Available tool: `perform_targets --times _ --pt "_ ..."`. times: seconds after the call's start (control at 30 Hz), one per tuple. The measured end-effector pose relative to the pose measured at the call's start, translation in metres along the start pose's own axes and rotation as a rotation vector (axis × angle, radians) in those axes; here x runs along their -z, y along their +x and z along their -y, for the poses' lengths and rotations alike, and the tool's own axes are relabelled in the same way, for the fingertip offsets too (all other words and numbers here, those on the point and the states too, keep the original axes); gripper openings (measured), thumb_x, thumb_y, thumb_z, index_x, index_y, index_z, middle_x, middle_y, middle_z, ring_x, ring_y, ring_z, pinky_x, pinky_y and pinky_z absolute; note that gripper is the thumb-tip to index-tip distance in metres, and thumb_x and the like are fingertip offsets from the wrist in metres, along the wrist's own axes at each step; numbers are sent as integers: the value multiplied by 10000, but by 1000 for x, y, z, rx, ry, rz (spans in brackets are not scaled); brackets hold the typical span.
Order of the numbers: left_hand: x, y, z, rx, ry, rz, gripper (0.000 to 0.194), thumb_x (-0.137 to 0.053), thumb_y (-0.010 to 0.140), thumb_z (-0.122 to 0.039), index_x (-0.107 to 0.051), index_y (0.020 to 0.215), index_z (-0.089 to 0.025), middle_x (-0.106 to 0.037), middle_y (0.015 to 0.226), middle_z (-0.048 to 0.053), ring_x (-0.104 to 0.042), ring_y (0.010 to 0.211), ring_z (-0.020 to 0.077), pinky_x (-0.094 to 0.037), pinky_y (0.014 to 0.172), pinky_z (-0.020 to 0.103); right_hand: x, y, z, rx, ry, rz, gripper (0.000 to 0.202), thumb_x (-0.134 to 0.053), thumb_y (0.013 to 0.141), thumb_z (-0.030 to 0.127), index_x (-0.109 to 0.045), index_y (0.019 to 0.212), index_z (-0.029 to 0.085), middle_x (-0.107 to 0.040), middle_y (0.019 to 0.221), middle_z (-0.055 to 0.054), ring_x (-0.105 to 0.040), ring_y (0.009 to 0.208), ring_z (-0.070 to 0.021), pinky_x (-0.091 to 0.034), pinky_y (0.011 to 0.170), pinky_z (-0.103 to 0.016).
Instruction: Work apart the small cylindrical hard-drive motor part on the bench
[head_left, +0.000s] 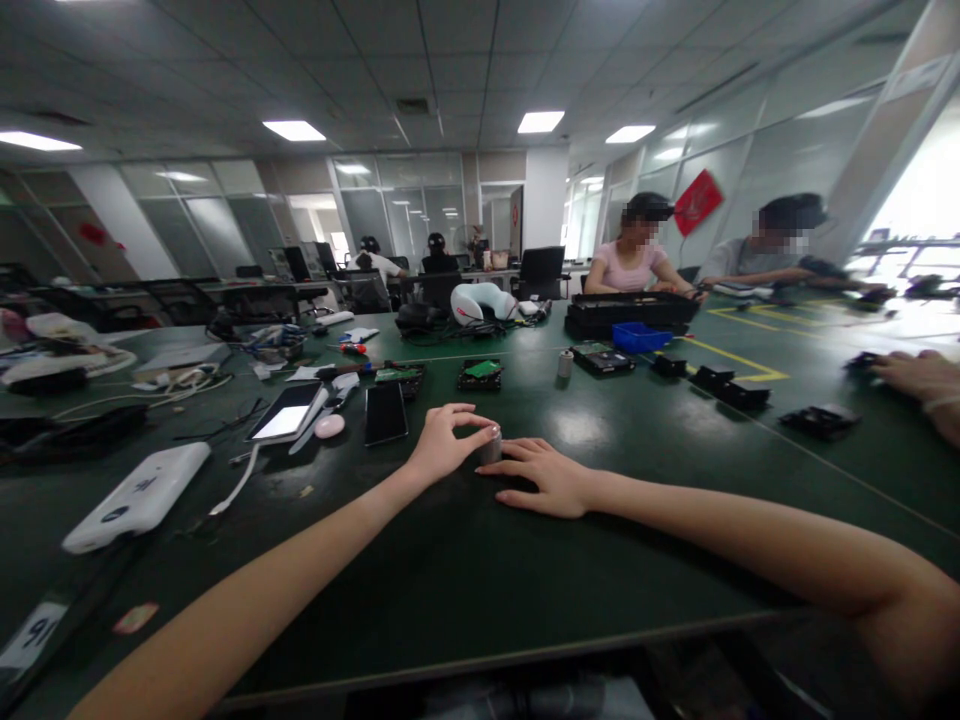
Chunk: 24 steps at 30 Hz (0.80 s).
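In the head view, my left hand reaches in from the left, its fingertips closed at the top of a small grey metallic cylinder. The cylinder stands upright on the dark green table; its exact kind does not show. My right hand lies low on the tabletop with fingers spread, its fingertips beside the cylinder's right side and base. Whether they touch it is unclear. Farther back stands a similar small cylinder. A hard drive with a green board lies just beyond my hands.
To the left lie a black phone, a lit phone and a white power bank. A blue tray, a hard drive and black parts sit right. A co-worker's hand rests at far right.
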<state>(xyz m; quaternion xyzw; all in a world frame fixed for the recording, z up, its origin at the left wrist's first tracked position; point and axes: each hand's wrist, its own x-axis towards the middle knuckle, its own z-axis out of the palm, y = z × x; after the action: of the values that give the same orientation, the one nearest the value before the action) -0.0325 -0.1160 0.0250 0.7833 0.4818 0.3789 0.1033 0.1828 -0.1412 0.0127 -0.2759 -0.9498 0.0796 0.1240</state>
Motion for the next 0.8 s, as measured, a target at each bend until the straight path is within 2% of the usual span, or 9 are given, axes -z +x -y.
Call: perform_targets --times 0.2,0.3,0.37,0.47,0.53,0.63,0.8 --pt "0 4 0 -24 3 -51 260 -616 823 -492 -745 898 -280 -686 1061 28 -576 1065 229 -448 919 366 0 0 0 -7 -2 4 486 -407 921 539 -441 1365 344 -378 1467 -56 -337 1344 -287 -257 1076 -493" --pt "6 10 11 -6 44 -74 301 -550 871 -494 -731 956 -270 -704 1026 20 -596 1017 207 -443 920 350 1 0 0 -13 10 10 487 -401 922 542 -438 1366 346 -377 1468 -54 -329 1347 -295 -258 1072 -500" --pt "9 11 24 29 100 -83 295 -565 860 -498 -737 955 -278 -699 1039 28 -573 1045 233 -414 953 394 2 0 0 -13 17 14 486 -399 923 542 -433 1368 351 -369 1474 -53 -327 1348 -298 -254 1072 -505" --pt "11 6 46 109 208 -74 241 -641 793 -515 -762 873 -323 -648 1161 53 -455 1160 350 -344 959 553 3 0 1 -17 25 21 484 -395 924 543 -430 1369 356 -356 1482 -54 -325 1349 -303 -250 1071 -511" --pt "9 1 57 145 259 -38 217 -685 746 -530 -763 855 -359 -607 1238 48 -406 1179 393 -318 939 605 3 0 1 -24 30 25 488 -395 923 546 -431 1370 354 -350 1486 -57 -320 1352 -306 -249 1071 -510" --pt "6 -4 65 160 305 -2 228 -676 746 -550 -751 894 -392 -573 1296 35 -382 1187 392 -314 932 595 3 0 2 -31 34 28 491 -401 919 550 -436 1367 352 -344 1490 -56 -317 1354 -307 -245 1074 -507" --pt "5 -5 62 128 334 -32 326 -678 742 -560 -709 1023 -398 -568 1310 34 -370 1190 368 -308 925 557 3 -1 2 -25 31 24 489 -402 921 545 -430 1370 355 -345 1489 -52 -322 1350 -303 -248 1073 -504"
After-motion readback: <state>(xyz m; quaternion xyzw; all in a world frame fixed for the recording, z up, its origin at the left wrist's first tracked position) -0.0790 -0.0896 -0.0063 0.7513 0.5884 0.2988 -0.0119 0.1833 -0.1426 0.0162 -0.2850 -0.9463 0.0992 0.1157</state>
